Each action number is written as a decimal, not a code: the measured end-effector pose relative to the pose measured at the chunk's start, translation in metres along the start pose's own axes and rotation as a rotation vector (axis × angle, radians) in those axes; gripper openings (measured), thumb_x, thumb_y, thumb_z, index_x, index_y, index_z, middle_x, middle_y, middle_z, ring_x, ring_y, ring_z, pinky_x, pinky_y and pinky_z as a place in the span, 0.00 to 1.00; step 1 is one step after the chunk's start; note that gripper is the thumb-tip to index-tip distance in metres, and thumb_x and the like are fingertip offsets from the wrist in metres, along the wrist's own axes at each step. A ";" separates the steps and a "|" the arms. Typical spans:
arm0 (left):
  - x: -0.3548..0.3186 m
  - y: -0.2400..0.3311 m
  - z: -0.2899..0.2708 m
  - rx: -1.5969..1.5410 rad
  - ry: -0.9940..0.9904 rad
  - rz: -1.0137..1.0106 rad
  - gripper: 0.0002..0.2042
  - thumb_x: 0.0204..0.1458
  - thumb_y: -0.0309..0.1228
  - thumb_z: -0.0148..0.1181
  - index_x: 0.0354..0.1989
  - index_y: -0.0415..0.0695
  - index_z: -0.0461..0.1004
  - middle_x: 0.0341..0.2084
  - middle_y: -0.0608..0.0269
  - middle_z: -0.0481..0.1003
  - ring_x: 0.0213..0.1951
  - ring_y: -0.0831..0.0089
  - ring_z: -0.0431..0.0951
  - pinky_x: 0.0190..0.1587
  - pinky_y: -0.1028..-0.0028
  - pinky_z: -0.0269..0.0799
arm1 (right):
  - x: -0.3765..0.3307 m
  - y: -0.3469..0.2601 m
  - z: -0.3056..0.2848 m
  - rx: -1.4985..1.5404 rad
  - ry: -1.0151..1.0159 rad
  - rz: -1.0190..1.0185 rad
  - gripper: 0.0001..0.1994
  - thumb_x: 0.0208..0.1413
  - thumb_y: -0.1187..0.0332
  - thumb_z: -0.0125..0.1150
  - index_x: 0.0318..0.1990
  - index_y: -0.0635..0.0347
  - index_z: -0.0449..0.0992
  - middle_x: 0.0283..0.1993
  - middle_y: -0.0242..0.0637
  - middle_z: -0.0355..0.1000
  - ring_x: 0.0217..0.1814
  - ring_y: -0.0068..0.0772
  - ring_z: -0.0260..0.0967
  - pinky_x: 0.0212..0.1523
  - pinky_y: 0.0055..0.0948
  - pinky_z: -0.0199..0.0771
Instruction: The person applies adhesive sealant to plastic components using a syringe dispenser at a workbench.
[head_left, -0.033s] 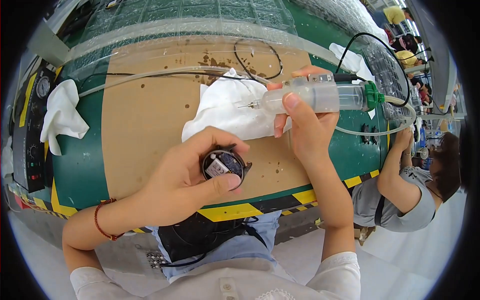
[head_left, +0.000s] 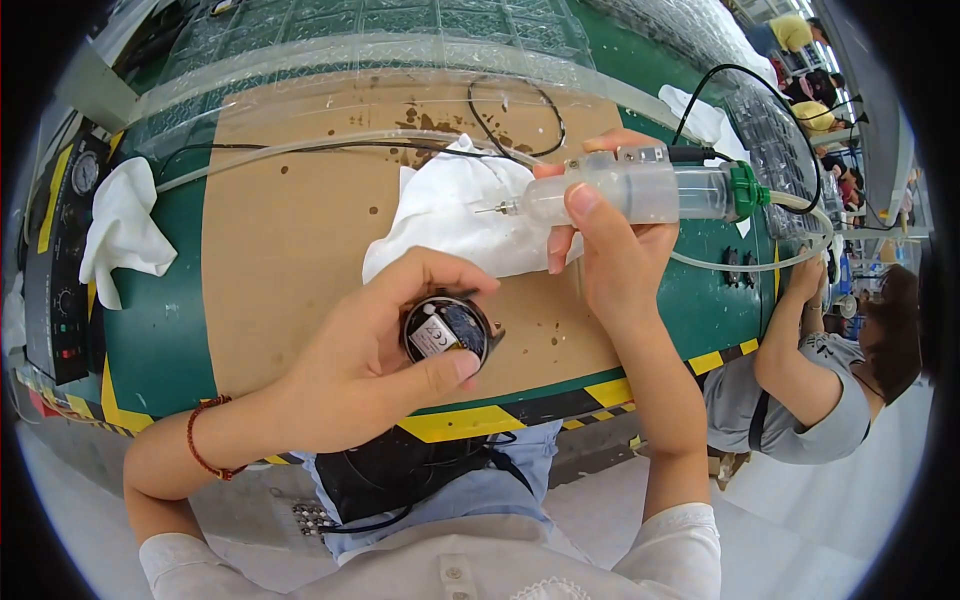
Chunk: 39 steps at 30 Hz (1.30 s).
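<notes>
My left hand (head_left: 355,355) holds a round black watch case (head_left: 447,322) between thumb and fingers, in front of my body at the near side of the bench. Its open face is turned up and shows dark inner parts and a pale printed label. In my right hand (head_left: 625,255) is a clear dispensing syringe (head_left: 650,195) with a green cap, held level by thumb and fingers. The thin needle (head_left: 490,211) points left above a white cloth (head_left: 440,215), apart from the watch case.
Brown cardboard (head_left: 270,270) covers the middle of the green bench. At the left stand a black control box with a gauge (head_left: 62,260) and another white cloth (head_left: 125,235). A clear hose (head_left: 740,268) loops from the syringe. A co-worker (head_left: 810,380) sits at the right.
The watch case has tilted slightly in my left hand. My right hand and the syringe have not visibly moved.
</notes>
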<state>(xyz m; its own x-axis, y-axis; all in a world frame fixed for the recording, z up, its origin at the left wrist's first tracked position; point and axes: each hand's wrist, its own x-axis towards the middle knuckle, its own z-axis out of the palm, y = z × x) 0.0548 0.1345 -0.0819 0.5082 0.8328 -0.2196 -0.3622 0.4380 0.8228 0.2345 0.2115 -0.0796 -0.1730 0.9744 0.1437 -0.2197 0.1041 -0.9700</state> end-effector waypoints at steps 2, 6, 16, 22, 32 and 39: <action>0.002 -0.005 0.003 0.107 -0.012 0.187 0.20 0.42 0.22 0.56 0.45 0.39 0.60 0.37 0.62 0.63 0.42 0.76 0.63 0.46 0.77 0.59 | 0.000 0.001 -0.002 -0.128 -0.021 -0.050 0.19 0.42 0.72 0.54 0.43 0.61 0.58 0.32 0.53 0.69 0.14 0.24 0.62 0.09 0.20 0.61; 0.001 0.006 -0.001 -0.083 -0.158 -0.128 0.21 0.39 0.22 0.58 0.44 0.39 0.61 0.38 0.63 0.62 0.44 0.75 0.61 0.47 0.77 0.56 | 0.002 0.001 -0.002 -0.137 -0.014 -0.056 0.18 0.43 0.73 0.54 0.43 0.62 0.58 0.32 0.52 0.69 0.14 0.23 0.62 0.09 0.20 0.61; 0.002 0.006 -0.003 0.115 -0.390 -0.143 0.15 0.44 0.25 0.56 0.42 0.38 0.65 0.37 0.62 0.67 0.40 0.76 0.66 0.44 0.79 0.61 | 0.000 -0.005 0.002 -0.088 -0.032 -0.014 0.17 0.42 0.75 0.58 0.41 0.63 0.61 0.31 0.45 0.70 0.14 0.19 0.61 0.12 0.18 0.61; 0.001 0.005 0.001 0.103 -0.222 -0.217 0.09 0.52 0.32 0.48 0.37 0.39 0.65 0.32 0.61 0.70 0.24 0.80 0.68 0.29 0.82 0.64 | -0.003 -0.006 0.000 -0.140 -0.043 0.013 0.17 0.43 0.74 0.56 0.41 0.63 0.60 0.35 0.49 0.69 0.14 0.20 0.61 0.14 0.19 0.62; 0.005 -0.011 -0.004 0.689 -0.044 0.300 0.08 0.45 0.23 0.55 0.35 0.37 0.69 0.27 0.62 0.70 0.28 0.80 0.69 0.30 0.82 0.64 | -0.005 -0.004 0.001 -0.064 0.021 -0.055 0.17 0.41 0.75 0.60 0.40 0.63 0.62 0.31 0.41 0.70 0.18 0.16 0.63 0.13 0.14 0.60; 0.001 -0.009 -0.001 0.473 0.185 0.221 0.08 0.39 0.19 0.56 0.31 0.34 0.70 0.24 0.64 0.72 0.26 0.84 0.70 0.26 0.85 0.65 | -0.010 -0.001 -0.003 0.105 -0.013 -0.106 0.19 0.43 0.70 0.58 0.42 0.63 0.59 0.31 0.47 0.70 0.20 0.23 0.65 0.13 0.17 0.62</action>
<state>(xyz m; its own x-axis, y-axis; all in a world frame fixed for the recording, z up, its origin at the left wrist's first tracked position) 0.0574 0.1320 -0.0901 0.2987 0.9519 -0.0681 -0.0323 0.0814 0.9962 0.2392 0.2025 -0.0806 -0.1560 0.9563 0.2472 -0.3364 0.1839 -0.9236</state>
